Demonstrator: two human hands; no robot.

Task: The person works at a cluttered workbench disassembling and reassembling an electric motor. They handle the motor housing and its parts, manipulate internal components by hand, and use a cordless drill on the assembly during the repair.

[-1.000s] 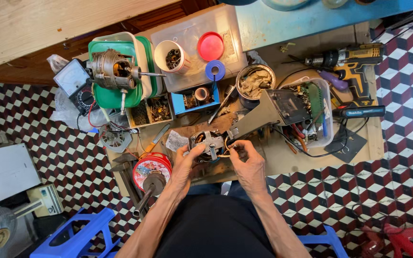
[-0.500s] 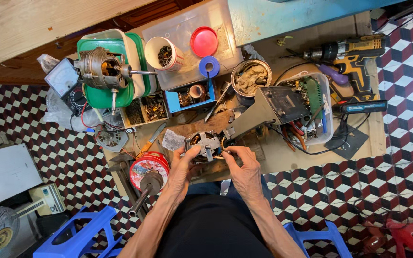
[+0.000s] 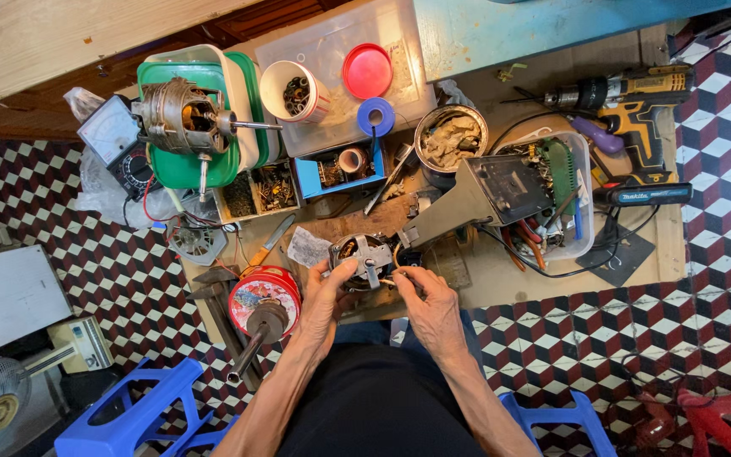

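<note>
A small round electric motor [image 3: 367, 259] with a grey metal end bracket and copper windings rests at the near edge of a low wooden board [image 3: 501, 279]. My left hand [image 3: 325, 298] grips its left side, thumb on top. My right hand [image 3: 427, 303] touches the motor's right side, and its fingertips pinch something thin there that I cannot make out. A grey angled housing [image 3: 480, 199] with a black panel lies just beyond the motor.
A red round tin [image 3: 262, 298] with a shaft stands left of my hand. Further back are a bigger motor [image 3: 184, 118] on a green tub, a meter [image 3: 112, 140], parts trays, a cup, a red lid, a yellow drill [image 3: 636, 106], and a clear bin of tools. Blue stools stand below.
The view has shifted slightly. Both hands stay on the small motor, and my fingers have shifted a little on it.
</note>
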